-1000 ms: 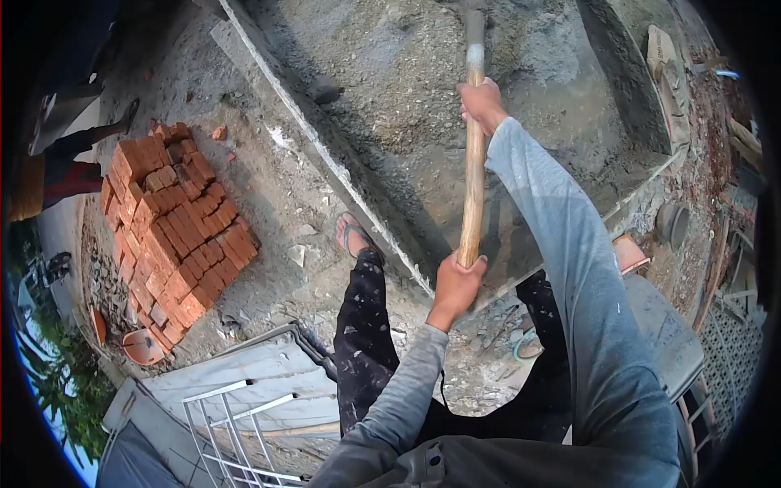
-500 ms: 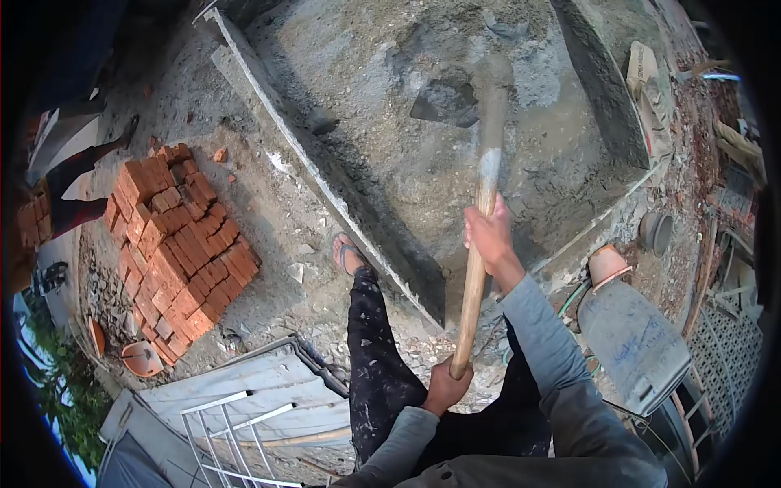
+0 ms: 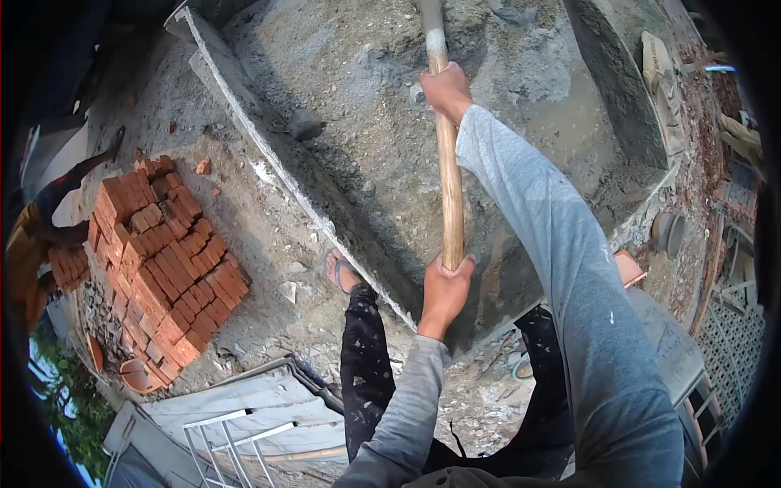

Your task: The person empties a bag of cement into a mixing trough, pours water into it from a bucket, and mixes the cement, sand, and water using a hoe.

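Observation:
With both hands I hold a long wooden-handled hoe (image 3: pixel 450 191) over a walled mixing bed of grey mortar (image 3: pixel 366 106). My right hand (image 3: pixel 447 91) is wrapped round the upper shaft, just below its grey, mortar-coated part. Lower down, at the handle's near end, my left hand (image 3: pixel 446 294) is closed. The hoe's head lies beyond the top edge of the view. Wet, smoother mortar spreads to the right of the shaft.
A rough low wall (image 3: pixel 268 150) borders the bed on the left, my sandalled foot beside it. Farther left stands a stack of red bricks (image 3: pixel 175 260), near another person (image 3: pixel 32 244). A metal frame (image 3: pixel 236 443) lies lower left; a grey container (image 3: pixel 663 342) stands right.
Both hands have moved up and away from my body, pushing the hoe forward. Its blade, visible in the mortar before, has left the view at the top.

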